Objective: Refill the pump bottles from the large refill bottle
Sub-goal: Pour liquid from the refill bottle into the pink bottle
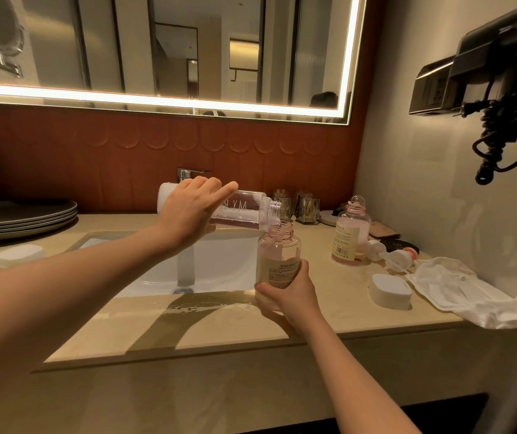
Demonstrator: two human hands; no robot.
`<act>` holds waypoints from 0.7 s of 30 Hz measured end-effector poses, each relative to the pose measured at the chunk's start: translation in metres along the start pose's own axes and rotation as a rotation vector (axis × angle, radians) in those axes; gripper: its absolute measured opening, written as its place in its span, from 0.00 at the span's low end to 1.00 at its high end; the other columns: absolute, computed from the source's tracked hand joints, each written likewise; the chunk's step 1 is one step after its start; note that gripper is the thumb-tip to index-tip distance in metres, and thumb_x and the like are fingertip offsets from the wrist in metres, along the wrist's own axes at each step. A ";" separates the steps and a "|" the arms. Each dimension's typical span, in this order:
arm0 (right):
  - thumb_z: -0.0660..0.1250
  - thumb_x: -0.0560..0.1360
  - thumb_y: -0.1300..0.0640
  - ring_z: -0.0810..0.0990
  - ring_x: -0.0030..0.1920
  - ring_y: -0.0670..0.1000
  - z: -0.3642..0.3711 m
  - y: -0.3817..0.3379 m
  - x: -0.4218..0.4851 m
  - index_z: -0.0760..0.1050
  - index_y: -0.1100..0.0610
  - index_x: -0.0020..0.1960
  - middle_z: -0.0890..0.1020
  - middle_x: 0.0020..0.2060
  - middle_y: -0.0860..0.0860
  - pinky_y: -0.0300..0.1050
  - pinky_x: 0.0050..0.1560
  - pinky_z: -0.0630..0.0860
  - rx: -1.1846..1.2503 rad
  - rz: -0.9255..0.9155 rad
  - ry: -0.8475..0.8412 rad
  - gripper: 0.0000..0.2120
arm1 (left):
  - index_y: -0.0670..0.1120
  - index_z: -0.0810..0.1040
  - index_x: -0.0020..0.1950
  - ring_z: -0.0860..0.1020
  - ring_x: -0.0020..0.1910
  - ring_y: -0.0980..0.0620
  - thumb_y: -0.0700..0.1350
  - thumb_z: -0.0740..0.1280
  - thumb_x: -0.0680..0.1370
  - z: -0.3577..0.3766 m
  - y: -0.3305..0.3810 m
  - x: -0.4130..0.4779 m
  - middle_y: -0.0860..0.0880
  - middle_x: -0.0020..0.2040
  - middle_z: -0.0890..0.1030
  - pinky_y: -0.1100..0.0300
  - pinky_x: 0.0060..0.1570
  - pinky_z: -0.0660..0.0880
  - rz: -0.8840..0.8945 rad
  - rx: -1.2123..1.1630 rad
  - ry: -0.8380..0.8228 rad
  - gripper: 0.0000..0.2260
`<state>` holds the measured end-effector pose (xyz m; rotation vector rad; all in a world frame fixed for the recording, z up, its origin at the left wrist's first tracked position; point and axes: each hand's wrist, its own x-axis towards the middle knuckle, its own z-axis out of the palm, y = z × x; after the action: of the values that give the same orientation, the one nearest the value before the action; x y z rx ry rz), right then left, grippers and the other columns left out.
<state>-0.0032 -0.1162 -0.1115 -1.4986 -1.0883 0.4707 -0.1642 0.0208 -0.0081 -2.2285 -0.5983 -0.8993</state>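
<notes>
Hands: the left hand (191, 211) grips the large refill bottle (244, 211) from above, fingers curled over its body and the forefinger stretched along it. The right hand (291, 292) wraps the lower half of a small pump bottle (277, 249), thumb on the near side. The refill bottle lies almost level, its open mouth resting just over the small bottle's threaded neck, evidently so that the pink liquid runs across without missing the narrow opening. The small bottle is upright at the right edge of the sink (219, 261), a position that probably lets any spill fall into the basin; whether its base touches the surface (329, 321) cannot be told, as the hand hides it. It appears mostly full. The pour thus sits between the two hands, the left one above and to the left, the right one directly below. A second pump bottle (349, 236), open and holding pink liquid, stands well to the right of both hands. Two pump tops (388, 255) lie beside it, and a white cap (390, 291) sits nearer the front edge.
</notes>
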 end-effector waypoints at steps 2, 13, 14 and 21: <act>0.76 0.66 0.58 0.72 0.55 0.47 0.000 0.000 0.000 0.60 0.53 0.64 0.72 0.55 0.46 0.35 0.49 0.70 0.000 0.002 0.000 0.33 | 0.48 0.64 0.63 0.77 0.43 0.42 0.40 0.81 0.57 0.000 0.000 0.000 0.42 0.48 0.79 0.49 0.42 0.77 -0.002 0.000 -0.002 0.40; 0.76 0.66 0.58 0.70 0.55 0.46 0.000 0.000 0.000 0.60 0.53 0.65 0.72 0.58 0.47 0.32 0.47 0.69 -0.006 0.004 -0.005 0.34 | 0.47 0.64 0.63 0.77 0.44 0.42 0.40 0.81 0.58 -0.001 -0.001 -0.001 0.42 0.49 0.78 0.49 0.42 0.76 0.001 -0.006 -0.002 0.39; 0.76 0.66 0.57 0.70 0.55 0.46 0.000 0.000 0.000 0.60 0.53 0.65 0.72 0.58 0.48 0.32 0.46 0.69 -0.007 0.002 -0.004 0.34 | 0.47 0.64 0.63 0.77 0.44 0.43 0.40 0.81 0.58 0.000 -0.001 -0.001 0.42 0.49 0.78 0.49 0.42 0.76 0.002 -0.007 -0.004 0.39; 0.76 0.66 0.57 0.71 0.56 0.47 0.000 0.002 0.001 0.60 0.53 0.65 0.73 0.60 0.49 0.38 0.52 0.71 -0.011 0.003 0.000 0.35 | 0.47 0.64 0.63 0.77 0.43 0.42 0.40 0.81 0.57 -0.001 0.000 0.000 0.42 0.48 0.79 0.50 0.42 0.77 0.002 -0.008 0.003 0.40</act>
<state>-0.0025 -0.1148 -0.1127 -1.5106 -1.0899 0.4675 -0.1651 0.0201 -0.0077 -2.2336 -0.5918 -0.9053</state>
